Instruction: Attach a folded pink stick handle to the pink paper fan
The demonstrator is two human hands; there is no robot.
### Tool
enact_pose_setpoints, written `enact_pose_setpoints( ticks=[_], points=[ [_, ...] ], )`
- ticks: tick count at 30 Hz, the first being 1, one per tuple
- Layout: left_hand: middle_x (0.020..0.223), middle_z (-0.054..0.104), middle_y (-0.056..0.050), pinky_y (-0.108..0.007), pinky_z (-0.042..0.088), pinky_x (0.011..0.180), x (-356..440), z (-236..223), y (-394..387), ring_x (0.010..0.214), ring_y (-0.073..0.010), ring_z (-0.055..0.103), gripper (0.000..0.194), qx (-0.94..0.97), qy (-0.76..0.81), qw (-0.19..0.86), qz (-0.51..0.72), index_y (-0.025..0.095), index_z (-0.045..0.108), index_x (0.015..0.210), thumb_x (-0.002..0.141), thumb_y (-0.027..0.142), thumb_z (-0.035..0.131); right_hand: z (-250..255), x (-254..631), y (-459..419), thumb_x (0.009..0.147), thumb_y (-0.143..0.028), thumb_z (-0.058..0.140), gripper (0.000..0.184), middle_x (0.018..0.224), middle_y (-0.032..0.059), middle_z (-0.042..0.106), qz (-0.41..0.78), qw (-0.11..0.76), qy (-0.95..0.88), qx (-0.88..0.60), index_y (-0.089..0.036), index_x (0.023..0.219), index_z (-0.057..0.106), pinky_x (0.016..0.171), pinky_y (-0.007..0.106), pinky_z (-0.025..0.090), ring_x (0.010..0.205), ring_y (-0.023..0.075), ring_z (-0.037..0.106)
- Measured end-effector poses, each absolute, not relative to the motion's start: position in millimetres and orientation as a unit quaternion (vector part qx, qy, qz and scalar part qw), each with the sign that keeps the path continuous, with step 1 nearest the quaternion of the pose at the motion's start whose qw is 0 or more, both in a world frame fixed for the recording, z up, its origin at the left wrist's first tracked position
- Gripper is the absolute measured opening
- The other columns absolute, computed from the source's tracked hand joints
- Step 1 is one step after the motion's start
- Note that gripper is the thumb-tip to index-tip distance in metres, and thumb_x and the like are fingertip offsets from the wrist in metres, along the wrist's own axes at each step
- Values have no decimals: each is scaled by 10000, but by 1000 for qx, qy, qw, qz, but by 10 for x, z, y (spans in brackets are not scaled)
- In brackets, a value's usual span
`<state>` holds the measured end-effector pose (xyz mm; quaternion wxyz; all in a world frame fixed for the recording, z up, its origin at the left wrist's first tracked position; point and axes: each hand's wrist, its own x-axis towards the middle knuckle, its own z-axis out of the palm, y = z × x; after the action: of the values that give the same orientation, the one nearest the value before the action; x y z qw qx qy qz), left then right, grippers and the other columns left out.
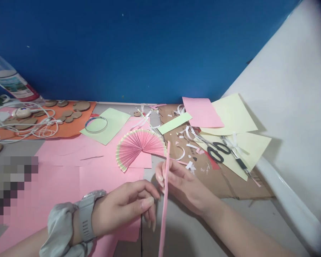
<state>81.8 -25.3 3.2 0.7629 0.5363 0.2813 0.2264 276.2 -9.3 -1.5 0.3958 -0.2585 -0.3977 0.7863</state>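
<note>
A long narrow strip of pink paper [164, 203], seen almost edge-on, stands between my hands. My right hand [186, 185] pinches it near its upper end with thumb and fingers. To the left of the strip is my left hand [128, 203], its fingers loosely bent and apart, holding nothing that I can see. That wrist wears a grey watch and a grey scrunchie. Just beyond both hands lies a pleated pink paper fan [141, 150] with a pale green-yellow rim, spread a little past a half circle.
Large pink sheets [61, 189] cover the left side. Scissors [216, 151] and a pen [239, 160] lie on pale yellow paper over cardboard [230, 187], among paper scraps. A tape roll [96, 131] rests on green paper [115, 123]. Tangled white cables [46, 123] and a bottle [14, 84] are far left.
</note>
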Motion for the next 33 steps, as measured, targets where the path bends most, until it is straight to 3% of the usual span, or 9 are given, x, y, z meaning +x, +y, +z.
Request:
enact_pose_setpoints(
  ticks=[3,5,8,10,13,17,24,26,33],
  points=[
    [694,576,-30,-258,440,603,811,-1,-294,620,-126,551,263,572,316,721,231,139,503,975,902,382,430,-23,2801,-50,917,-317,471,137,755,-24,503,798,423,-329,-275,-206,850,517,645,218,391,658,79,481],
    [626,509,11,-241,400,542,791,-33,-298,548,-109,486,253,632,376,634,238,159,500,911,912,386,390,-20,2820,-29,914,-327,477,140,715,-32,507,796,433,-309,-289,-212,838,504,640,214,394,647,80,490],
    [633,428,30,-270,379,570,721,-56,-197,572,-126,430,201,730,526,352,259,192,428,781,880,367,440,5,2826,-31,897,-341,506,137,690,-38,517,796,427,-311,-294,-220,836,485,636,223,390,630,85,485],
    [774,474,-13,-331,402,703,650,-52,-64,738,-178,473,209,756,575,160,269,195,413,814,815,368,529,33,2812,-52,895,-345,507,145,670,-38,531,797,412,-331,-293,-220,831,473,616,222,377,613,87,478],
    [911,526,-66,-401,393,775,538,-33,136,877,-247,486,222,775,598,34,203,183,471,877,814,392,513,72,2775,-95,902,-330,499,162,646,-38,549,791,396,-361,-294,-208,805,453,595,217,360,592,83,471],
    [829,557,-46,-362,395,691,479,1,215,759,-219,517,242,821,566,21,74,195,535,803,901,338,366,82,2731,-129,893,-331,513,173,667,-25,573,780,386,-390,-300,-198,810,441,632,236,371,629,93,488],
    [794,557,-52,-358,389,649,556,59,82,733,-230,527,155,848,528,-54,15,187,530,791,840,204,384,37,2729,-103,892,-347,506,188,707,-11,577,773,378,-415,-297,-195,803,441,673,274,389,660,110,501],
    [763,553,-42,-351,388,644,562,60,75,702,-216,522,155,842,538,-9,35,188,519,773,837,198,379,34,2733,-96,895,-328,501,171,744,-6,585,774,381,-409,-297,-198,799,446,694,286,399,678,114,519],
    [720,546,7,-273,407,606,581,89,43,640,-144,508,202,740,563,302,210,196,491,804,907,319,369,34,2728,-109,905,-360,470,172,992,41,589,742,386,-424,-348,-197,875,518,848,364,417,891,154,565]
  ],
)
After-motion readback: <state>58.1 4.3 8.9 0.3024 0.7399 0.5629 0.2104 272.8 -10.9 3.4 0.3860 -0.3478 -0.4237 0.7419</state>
